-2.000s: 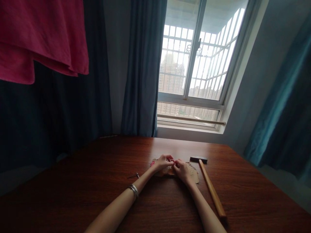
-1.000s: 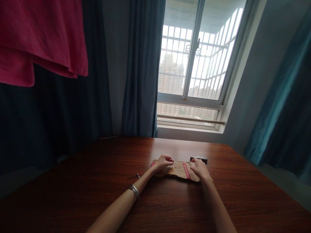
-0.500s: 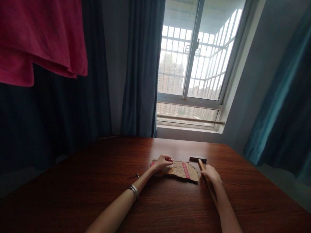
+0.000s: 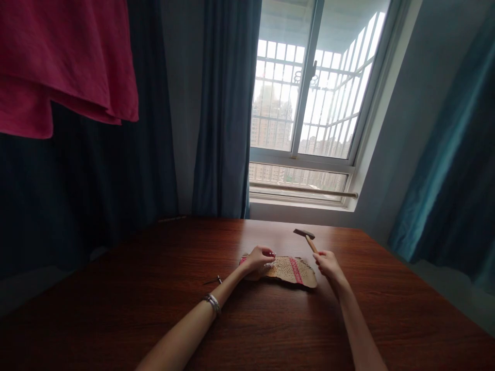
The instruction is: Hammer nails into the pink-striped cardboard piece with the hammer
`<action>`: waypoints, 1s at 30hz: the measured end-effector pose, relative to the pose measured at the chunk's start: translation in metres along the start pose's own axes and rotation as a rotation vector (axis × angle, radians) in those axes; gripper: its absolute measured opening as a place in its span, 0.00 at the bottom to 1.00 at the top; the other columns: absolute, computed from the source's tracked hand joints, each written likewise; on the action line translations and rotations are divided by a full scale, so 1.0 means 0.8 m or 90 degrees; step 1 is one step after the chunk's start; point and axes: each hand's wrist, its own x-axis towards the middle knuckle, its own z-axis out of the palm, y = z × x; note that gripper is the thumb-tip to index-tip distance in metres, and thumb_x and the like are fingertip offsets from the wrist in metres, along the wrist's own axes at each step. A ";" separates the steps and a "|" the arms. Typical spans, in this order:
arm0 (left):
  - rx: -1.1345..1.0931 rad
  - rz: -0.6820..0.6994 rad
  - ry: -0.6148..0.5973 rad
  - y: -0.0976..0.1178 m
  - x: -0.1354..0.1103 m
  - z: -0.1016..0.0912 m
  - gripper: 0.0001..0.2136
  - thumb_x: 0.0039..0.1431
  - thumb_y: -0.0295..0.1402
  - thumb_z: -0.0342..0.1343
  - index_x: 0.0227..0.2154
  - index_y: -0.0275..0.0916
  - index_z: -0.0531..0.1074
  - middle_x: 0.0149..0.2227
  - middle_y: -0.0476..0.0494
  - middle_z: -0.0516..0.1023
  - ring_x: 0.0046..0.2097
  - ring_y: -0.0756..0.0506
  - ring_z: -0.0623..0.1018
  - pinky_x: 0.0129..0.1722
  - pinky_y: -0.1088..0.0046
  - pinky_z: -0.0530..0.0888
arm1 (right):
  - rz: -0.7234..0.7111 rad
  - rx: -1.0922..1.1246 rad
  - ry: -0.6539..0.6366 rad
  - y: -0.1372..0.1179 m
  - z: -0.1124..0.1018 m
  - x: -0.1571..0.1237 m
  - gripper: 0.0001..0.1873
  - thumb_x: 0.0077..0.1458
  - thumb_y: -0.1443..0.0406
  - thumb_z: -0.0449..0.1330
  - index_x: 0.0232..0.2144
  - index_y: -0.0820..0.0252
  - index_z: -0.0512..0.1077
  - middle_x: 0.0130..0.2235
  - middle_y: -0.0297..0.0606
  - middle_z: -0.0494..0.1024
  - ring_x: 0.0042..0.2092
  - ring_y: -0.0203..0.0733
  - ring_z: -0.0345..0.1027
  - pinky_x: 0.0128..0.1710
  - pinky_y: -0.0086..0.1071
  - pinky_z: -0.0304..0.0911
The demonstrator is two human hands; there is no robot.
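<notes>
My right hand [image 4: 328, 265] is wrapped round the wooden handle of a hammer [image 4: 304, 234], whose dark head is raised above the table beyond the cardboard. A torn piece of cardboard [image 4: 286, 270] full of small holes, with pink-red bands across it, lies flat on the table. Over its left part rests my left hand [image 4: 261, 257], its thumb and forefinger pinched together. Whatever sits between those fingertips is too small to make out. A silvery bracelet circles my left wrist.
The brown wooden table [image 4: 174, 319] reaches to the window wall. Left of the cardboard, by my left forearm, lies a small dark metal object [image 4: 217, 280]. Blue curtains [image 4: 228, 129] hang behind, and a pink cloth [image 4: 77, 62] hangs at upper left.
My right hand has lifted the hammer off the table, moving it up and to the left so its head is higher. My left hand and the cardboard have stayed in place.
</notes>
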 end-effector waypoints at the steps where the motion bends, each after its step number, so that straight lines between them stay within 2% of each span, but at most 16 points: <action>1: -0.003 -0.002 -0.004 0.000 0.000 0.000 0.11 0.43 0.33 0.57 0.29 0.31 0.76 0.28 0.45 0.77 0.31 0.49 0.73 0.30 0.78 0.66 | 0.003 0.048 -0.013 -0.005 0.007 0.000 0.13 0.43 0.57 0.58 0.27 0.60 0.63 0.17 0.26 0.61 0.15 0.28 0.52 0.15 0.23 0.46; 4: -0.013 -0.009 -0.010 -0.001 0.000 0.000 0.11 0.43 0.34 0.57 0.30 0.32 0.75 0.30 0.44 0.77 0.33 0.49 0.73 0.32 0.78 0.66 | 0.014 0.150 -0.068 -0.022 0.022 -0.005 0.13 0.46 0.57 0.57 0.29 0.60 0.62 0.19 0.26 0.61 0.16 0.25 0.50 0.15 0.21 0.47; 7: -0.023 -0.009 -0.009 0.000 0.000 0.000 0.12 0.43 0.34 0.58 0.31 0.32 0.75 0.31 0.44 0.77 0.34 0.48 0.74 0.33 0.78 0.67 | 0.046 0.234 -0.143 -0.031 0.024 -0.020 0.14 0.46 0.58 0.57 0.31 0.63 0.63 0.19 0.26 0.60 0.16 0.23 0.48 0.14 0.19 0.46; 11: -0.024 -0.002 -0.009 -0.001 -0.001 0.000 0.12 0.43 0.34 0.58 0.30 0.32 0.75 0.31 0.44 0.77 0.34 0.48 0.74 0.33 0.78 0.67 | 0.183 0.468 -0.310 -0.032 0.020 -0.048 0.10 0.47 0.65 0.58 0.32 0.65 0.64 0.18 0.25 0.58 0.15 0.21 0.44 0.10 0.15 0.41; 13: -0.026 0.003 -0.012 -0.001 -0.001 -0.001 0.11 0.44 0.34 0.58 0.30 0.31 0.75 0.30 0.44 0.77 0.33 0.48 0.74 0.33 0.77 0.67 | 0.224 0.577 -0.377 -0.035 0.020 -0.064 0.08 0.46 0.69 0.57 0.32 0.65 0.64 0.18 0.24 0.58 0.15 0.21 0.45 0.10 0.14 0.42; 17: -0.029 0.017 -0.013 -0.002 -0.001 -0.001 0.11 0.44 0.34 0.58 0.29 0.31 0.75 0.30 0.43 0.77 0.33 0.48 0.74 0.32 0.78 0.67 | 0.206 0.705 -0.454 -0.047 0.020 -0.090 0.10 0.47 0.70 0.57 0.36 0.65 0.64 0.23 0.27 0.63 0.17 0.21 0.48 0.09 0.13 0.43; 20: -0.018 0.022 -0.003 -0.004 0.000 -0.001 0.10 0.43 0.33 0.58 0.29 0.31 0.75 0.29 0.44 0.77 0.32 0.49 0.73 0.31 0.78 0.67 | 0.209 0.695 -0.500 -0.049 0.020 -0.097 0.11 0.49 0.65 0.58 0.36 0.63 0.64 0.24 0.28 0.64 0.15 0.20 0.44 0.08 0.14 0.41; 23: -0.011 0.023 0.001 -0.005 0.001 0.000 0.10 0.43 0.33 0.58 0.28 0.31 0.75 0.29 0.45 0.77 0.32 0.49 0.73 0.31 0.78 0.67 | 0.195 0.612 -0.514 -0.043 0.024 -0.094 0.11 0.48 0.62 0.60 0.31 0.61 0.63 0.20 0.24 0.59 0.14 0.20 0.39 0.08 0.16 0.36; 27: -0.005 0.018 -0.005 -0.003 0.001 -0.001 0.10 0.44 0.34 0.58 0.29 0.32 0.76 0.28 0.45 0.77 0.32 0.49 0.73 0.32 0.78 0.67 | 0.131 0.498 -0.450 -0.039 0.034 -0.096 0.15 0.44 0.59 0.62 0.28 0.58 0.60 0.19 0.23 0.60 0.13 0.20 0.41 0.08 0.17 0.36; 30: -0.002 0.027 -0.017 0.001 -0.002 -0.003 0.11 0.44 0.35 0.58 0.28 0.32 0.76 0.28 0.45 0.77 0.32 0.49 0.73 0.32 0.78 0.66 | 0.121 0.418 -0.401 -0.041 0.042 -0.104 0.17 0.43 0.57 0.62 0.29 0.57 0.58 0.19 0.23 0.60 0.12 0.21 0.43 0.08 0.17 0.37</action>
